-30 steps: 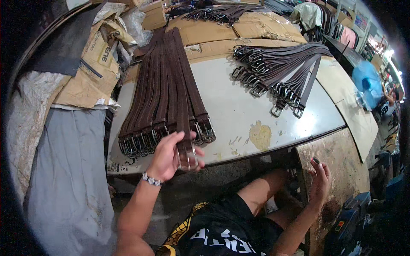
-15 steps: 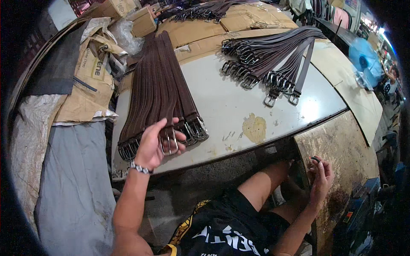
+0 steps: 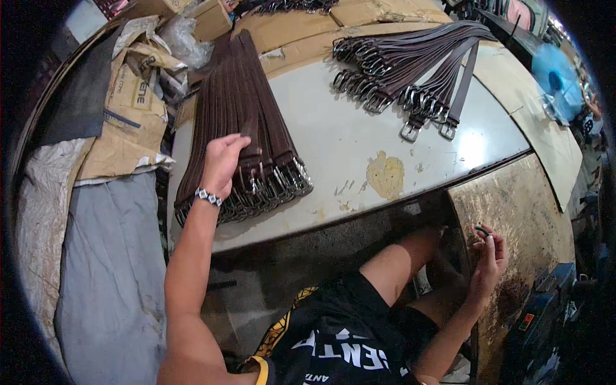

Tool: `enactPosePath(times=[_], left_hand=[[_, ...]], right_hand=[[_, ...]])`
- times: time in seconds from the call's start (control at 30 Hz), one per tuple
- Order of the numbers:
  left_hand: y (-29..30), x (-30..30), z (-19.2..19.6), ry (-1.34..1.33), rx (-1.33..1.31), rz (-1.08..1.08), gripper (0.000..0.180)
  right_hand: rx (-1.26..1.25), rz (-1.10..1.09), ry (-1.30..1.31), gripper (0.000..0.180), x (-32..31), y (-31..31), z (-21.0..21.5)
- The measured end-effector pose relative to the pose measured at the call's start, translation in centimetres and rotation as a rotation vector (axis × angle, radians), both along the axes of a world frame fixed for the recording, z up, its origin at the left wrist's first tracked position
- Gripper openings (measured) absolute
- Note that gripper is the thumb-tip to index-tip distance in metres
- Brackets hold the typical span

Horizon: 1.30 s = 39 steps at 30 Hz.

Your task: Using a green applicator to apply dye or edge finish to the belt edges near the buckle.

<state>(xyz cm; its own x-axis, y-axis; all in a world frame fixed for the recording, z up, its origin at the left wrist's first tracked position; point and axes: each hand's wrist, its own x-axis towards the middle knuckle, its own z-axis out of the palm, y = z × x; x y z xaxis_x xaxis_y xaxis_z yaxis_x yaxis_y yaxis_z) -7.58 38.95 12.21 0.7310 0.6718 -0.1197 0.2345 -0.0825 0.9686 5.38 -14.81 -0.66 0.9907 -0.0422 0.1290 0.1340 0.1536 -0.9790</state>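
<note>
On the left of the white table lies a thick row of dark brown belts (image 3: 224, 96), their metal buckles bunched at the near edge. My left hand (image 3: 221, 163), with a bracelet at the wrist, rests over the belts just above the buckles. Its thumb and finger are closed on one belt (image 3: 253, 138); the other fingers are mostly hidden. On the right, above a worn wooden board, my right hand (image 3: 489, 260) pinches a small dark curved thing (image 3: 482, 230) with a reddish tip, too small to name.
A second fan of belts (image 3: 410, 70) lies at the back right of the white table (image 3: 321, 154), buckles toward me. Cardboard (image 3: 359, 35) covers the far end. The wooden board (image 3: 513, 199) stands at right. Grey cloth (image 3: 112, 256) and torn sacks (image 3: 131, 96) hang at left.
My left hand has moved up from holding a belt's buckle at the near edge to the straps; that buckle now lies among the others. My right hand still pinches its small thing.
</note>
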Motion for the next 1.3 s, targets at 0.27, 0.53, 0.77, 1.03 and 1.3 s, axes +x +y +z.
enactPosePath(times=[0.27, 0.53, 0.77, 1.03, 1.3], left_hand=[[2.0, 1.5, -1.6, 0.133, 0.457, 0.046, 0.047], [0.1, 0.6, -0.1, 0.474, 1.001, -0.09, 0.049], [-0.1, 0.1, 2.1, 0.267, 0.909, -0.631, 0.047], [0.8, -0.4, 2.2, 0.291, 0.897, -0.688, 0.036], [1.0, -0.3, 2.1, 0.248, 0.915, -0.705, 0.038]], right_hand=[[-0.08, -0.01, -0.021, 0.014, 0.1, 0.6, 0.3], [-0.146, -0.005, 0.003, 0.014, -0.1, 0.4, 0.3], [-0.136, -0.013, -0.005, 0.014, -0.2, 0.6, 0.2], [-0.179, -0.005, -0.012, 0.013, -0.1, 0.5, 0.4], [-0.161, -0.015, -0.016, 0.016, -0.3, 1.1, 0.4]])
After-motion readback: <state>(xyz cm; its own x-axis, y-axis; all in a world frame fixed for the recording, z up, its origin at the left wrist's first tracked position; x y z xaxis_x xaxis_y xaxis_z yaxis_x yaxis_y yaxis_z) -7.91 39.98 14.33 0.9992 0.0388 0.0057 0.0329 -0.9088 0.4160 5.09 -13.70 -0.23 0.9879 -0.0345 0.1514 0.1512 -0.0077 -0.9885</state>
